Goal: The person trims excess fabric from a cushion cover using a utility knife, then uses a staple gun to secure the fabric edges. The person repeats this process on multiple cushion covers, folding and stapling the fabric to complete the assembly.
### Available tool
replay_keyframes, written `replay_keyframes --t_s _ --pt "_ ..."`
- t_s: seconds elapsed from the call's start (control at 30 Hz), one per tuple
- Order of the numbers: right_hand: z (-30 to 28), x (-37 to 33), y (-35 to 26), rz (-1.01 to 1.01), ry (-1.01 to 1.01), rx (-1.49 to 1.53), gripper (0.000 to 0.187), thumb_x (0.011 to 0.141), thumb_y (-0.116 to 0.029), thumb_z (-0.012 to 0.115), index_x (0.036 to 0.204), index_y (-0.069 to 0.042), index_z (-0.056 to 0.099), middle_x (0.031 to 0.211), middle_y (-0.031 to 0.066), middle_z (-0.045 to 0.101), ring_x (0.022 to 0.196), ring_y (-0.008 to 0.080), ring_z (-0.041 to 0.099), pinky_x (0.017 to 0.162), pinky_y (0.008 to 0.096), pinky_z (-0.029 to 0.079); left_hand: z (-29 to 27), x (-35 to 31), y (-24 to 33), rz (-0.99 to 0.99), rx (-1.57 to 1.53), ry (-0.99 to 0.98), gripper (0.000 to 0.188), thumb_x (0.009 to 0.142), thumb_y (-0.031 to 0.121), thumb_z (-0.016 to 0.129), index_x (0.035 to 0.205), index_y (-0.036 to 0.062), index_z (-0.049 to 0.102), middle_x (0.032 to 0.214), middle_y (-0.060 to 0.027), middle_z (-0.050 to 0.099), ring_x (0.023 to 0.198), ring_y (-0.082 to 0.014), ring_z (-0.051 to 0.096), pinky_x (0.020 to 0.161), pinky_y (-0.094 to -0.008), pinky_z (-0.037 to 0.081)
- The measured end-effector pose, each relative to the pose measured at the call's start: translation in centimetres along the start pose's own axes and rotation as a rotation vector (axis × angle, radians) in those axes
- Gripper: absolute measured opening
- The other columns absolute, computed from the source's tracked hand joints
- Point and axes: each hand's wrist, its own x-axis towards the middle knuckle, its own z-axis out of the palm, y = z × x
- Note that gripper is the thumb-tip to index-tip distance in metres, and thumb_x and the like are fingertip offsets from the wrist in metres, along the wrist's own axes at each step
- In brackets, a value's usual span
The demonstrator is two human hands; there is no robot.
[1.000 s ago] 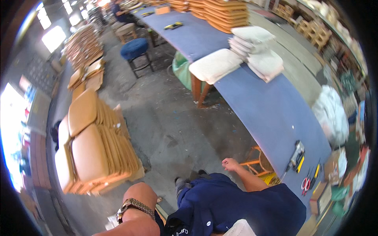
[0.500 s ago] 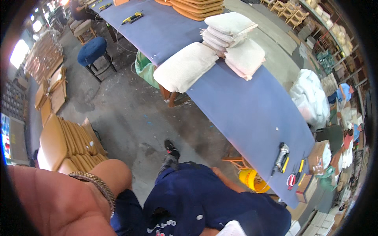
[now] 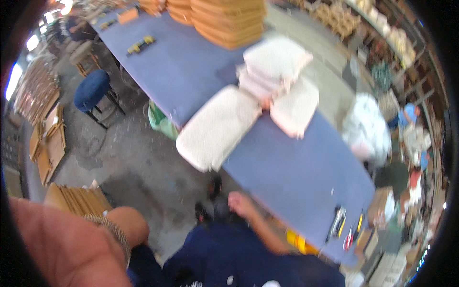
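Note:
My left hand (image 3: pixel 67 244) is very large and close at the lower left, a braided bracelet (image 3: pixel 112 234) round its wrist; its fingers are hidden. Beyond the front of my dark blue shirt (image 3: pixel 248 258), my right hand (image 3: pixel 243 205) reaches out beside the near edge of the blue table (image 3: pixel 296 172). It looks empty, with fingers loosely bent and somewhat blurred. Ahead on the table, a white cushion (image 3: pixel 217 126) overhangs the near edge. Behind it are a pile of white cushions (image 3: pixel 275 60) and another white cushion (image 3: pixel 296 107).
Scissors (image 3: pixel 349 239) and a long grey-black tool (image 3: pixel 337 222) lie at the table's right end, above a yellow bucket (image 3: pixel 299 241). Tan padded panels (image 3: pixel 229 24) are stacked farther back. A blue stool (image 3: pixel 93 91) and more tan panels (image 3: pixel 81 198) stand left.
The view has shifted, bringing the white cushions closer. My right hand has come forward from beside my body into plain sight. My left hand stays close at the lower left.

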Motion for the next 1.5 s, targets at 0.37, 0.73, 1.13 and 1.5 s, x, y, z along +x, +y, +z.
replay_keyframes --t_s 0.37,0.73,1.13,1.5 --pt "-27.0 22.5 -24.2 -0.579 0.974 -0.554 0.052 0.087 -0.019 0.075 0.136 -0.009 0.061 0.137 0.0177 0.062 0.128 0.0385 0.056 0.109 0.0497 0.043 -0.6 -37.3 -11.9 -1.503 0.585 -0.750 0.038 0.089 0.030 0.074 0.117 0.0039 0.072 0.104 -0.0192 0.071 0.097 -0.0320 0.070 0.085 -0.0432 0.055" --pt "-37.9 31.8 -27.5 -0.305 0.814 -1.105 0.078 0.080 -0.031 0.081 0.150 -0.018 0.049 0.148 0.0120 0.055 0.135 0.0319 0.053 0.118 0.0583 0.032 0.1 -40.4 -9.7 -1.662 0.750 -0.675 0.041 0.093 0.033 0.071 0.124 0.0063 0.071 0.106 -0.0180 0.073 0.099 -0.0306 0.073 0.088 -0.0395 0.056" --pt "-49.2 -0.9 -42.2 -0.433 1.551 -0.550 0.064 0.096 -0.051 0.068 0.131 0.002 0.066 0.126 0.0238 0.069 0.110 0.0363 0.065 0.103 0.0421 0.048 0.5 -36.0 -6.6 -1.721 0.049 -0.574 0.050 0.102 0.037 0.063 0.139 0.0035 0.060 0.117 -0.0135 0.073 0.103 -0.0189 0.070 0.092 -0.0336 0.054" --pt "-30.5 -19.8 -43.6 -0.512 1.125 -0.708 0.027 0.095 -0.024 0.072 0.094 0.003 0.072 0.077 0.0008 0.065 0.074 0.0088 0.055 0.071 0.0264 0.047 15.3 -36.6 10.6 -1.633 -0.970 -0.533 0.068 0.111 0.053 0.032 0.157 0.0030 0.038 0.143 -0.0136 0.058 0.133 -0.0198 0.050 0.112 -0.0349 0.035"
